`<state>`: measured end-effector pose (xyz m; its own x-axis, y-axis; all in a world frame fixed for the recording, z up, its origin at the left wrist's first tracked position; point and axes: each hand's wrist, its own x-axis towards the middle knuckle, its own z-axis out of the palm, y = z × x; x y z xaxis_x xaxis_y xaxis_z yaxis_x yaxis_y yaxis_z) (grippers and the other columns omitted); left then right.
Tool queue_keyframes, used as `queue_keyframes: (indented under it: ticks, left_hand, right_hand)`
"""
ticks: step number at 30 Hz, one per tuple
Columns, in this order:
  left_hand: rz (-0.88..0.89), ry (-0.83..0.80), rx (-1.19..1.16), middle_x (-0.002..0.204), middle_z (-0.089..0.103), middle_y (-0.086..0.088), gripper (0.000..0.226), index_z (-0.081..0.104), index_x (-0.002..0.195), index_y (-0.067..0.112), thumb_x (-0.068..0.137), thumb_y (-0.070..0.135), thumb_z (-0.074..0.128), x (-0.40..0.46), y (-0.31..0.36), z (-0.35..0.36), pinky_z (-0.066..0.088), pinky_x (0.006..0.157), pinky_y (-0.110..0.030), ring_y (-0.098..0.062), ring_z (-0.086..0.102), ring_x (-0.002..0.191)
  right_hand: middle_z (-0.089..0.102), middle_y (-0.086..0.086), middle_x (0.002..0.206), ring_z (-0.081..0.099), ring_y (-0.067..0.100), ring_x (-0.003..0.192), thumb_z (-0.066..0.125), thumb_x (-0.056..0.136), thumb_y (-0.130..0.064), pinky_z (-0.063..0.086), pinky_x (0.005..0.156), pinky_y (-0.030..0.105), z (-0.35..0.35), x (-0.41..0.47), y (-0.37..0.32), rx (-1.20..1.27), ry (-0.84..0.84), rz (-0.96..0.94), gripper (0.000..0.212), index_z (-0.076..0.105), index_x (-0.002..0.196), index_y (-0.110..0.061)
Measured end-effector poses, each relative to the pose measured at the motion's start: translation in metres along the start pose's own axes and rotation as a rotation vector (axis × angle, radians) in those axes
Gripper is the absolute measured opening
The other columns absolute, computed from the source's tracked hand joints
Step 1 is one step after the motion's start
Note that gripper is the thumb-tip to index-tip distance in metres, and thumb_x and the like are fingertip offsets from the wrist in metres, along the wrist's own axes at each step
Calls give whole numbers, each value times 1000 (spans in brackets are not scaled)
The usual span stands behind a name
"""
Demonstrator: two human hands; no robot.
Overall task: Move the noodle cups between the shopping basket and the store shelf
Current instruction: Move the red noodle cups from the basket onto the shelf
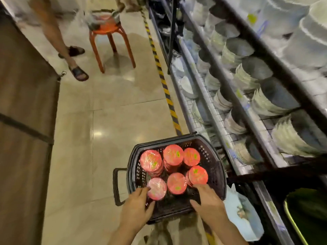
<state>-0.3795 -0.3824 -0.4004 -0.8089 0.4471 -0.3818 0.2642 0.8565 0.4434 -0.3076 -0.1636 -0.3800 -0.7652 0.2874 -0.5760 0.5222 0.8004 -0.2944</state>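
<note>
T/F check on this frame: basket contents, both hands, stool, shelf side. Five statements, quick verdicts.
1. The basket holds six red-lidded noodle cups. True.
2. The left hand touches the near-left cup. True.
3. The right hand is lifting a cup clear of the basket. False: it is down at the basket, by the near-right cup, and no cup is raised.
4. The stool is blue. False: it is orange-red.
5. The shelf of stacked bowls is on the person's right. True.
</note>
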Motion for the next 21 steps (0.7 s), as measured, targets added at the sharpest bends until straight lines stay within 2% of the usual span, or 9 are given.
queue_keyframes:
  ticks: [2, 3, 6, 10, 13, 16, 19, 21]
  left_hand:
    - [-77, -30, -39, 124, 51, 2, 44, 43, 131, 21, 91, 39, 46, 30, -8, 16, 43, 85, -25, -17, 53, 114]
    - [-117, -42, -66, 128, 47, 1, 45, 39, 134, 21, 93, 38, 46, 43, -15, 25, 41, 87, -26, -17, 49, 118]
    - [-214, -52, -162, 128, 48, -3, 46, 40, 134, 17, 92, 33, 49, 81, -42, 62, 43, 89, -30, -20, 50, 116]
    - [-330, -74, -247, 128, 47, -3, 49, 37, 134, 16, 90, 31, 53, 119, -75, 117, 43, 90, -31, -21, 49, 118]
    - [-434, -19, -405, 136, 45, -8, 60, 32, 139, 11, 88, 25, 60, 143, -94, 157, 36, 97, -29, -23, 45, 125]
    - [-559, 57, -599, 140, 45, -13, 73, 30, 142, 8, 81, 22, 69, 166, -111, 187, 33, 105, -31, -25, 43, 128]
    - [-527, 152, -729, 137, 48, -6, 82, 31, 141, 14, 73, 29, 74, 183, -119, 207, 36, 104, -30, -20, 46, 126]
    - [-476, 211, -787, 129, 50, 6, 79, 33, 136, 26, 68, 35, 73, 194, -121, 214, 37, 99, -16, -12, 47, 121]
  right_hand:
    - [43, 2, 140, 43, 25, 128, 53, 90, -42, 41, 96, 32, 10, 35, 5, -19, -4, 17, 57, 38, 140, -19]
    - [41, 0, 141, 41, 21, 129, 52, 92, -41, 40, 97, 30, 15, 53, 7, -16, -30, 34, 56, 35, 141, -21]
    - [38, -1, 144, 37, 18, 132, 52, 93, -39, 37, 101, 28, 38, 109, 19, -21, -85, 47, 58, 30, 143, -21]
    - [28, 1, 152, 24, 18, 141, 57, 90, -35, 32, 105, 32, 85, 175, 38, 40, -122, 85, 65, 27, 145, -19]
    - [34, 7, 148, 32, 22, 137, 64, 86, -31, 34, 103, 34, 121, 221, 52, 137, -93, 131, 71, 28, 145, -15]
    - [35, 9, 148, 36, 27, 134, 71, 80, -33, 37, 102, 38, 149, 257, 65, 233, -51, 133, 86, 21, 147, -13]
    - [38, 11, 145, 37, 28, 133, 81, 70, -31, 35, 103, 36, 166, 288, 72, 310, -10, 88, 96, 24, 144, -9]
    - [45, 11, 138, 42, 27, 128, 86, 62, -23, 34, 100, 29, 172, 305, 73, 416, 39, 35, 94, 33, 139, -11]
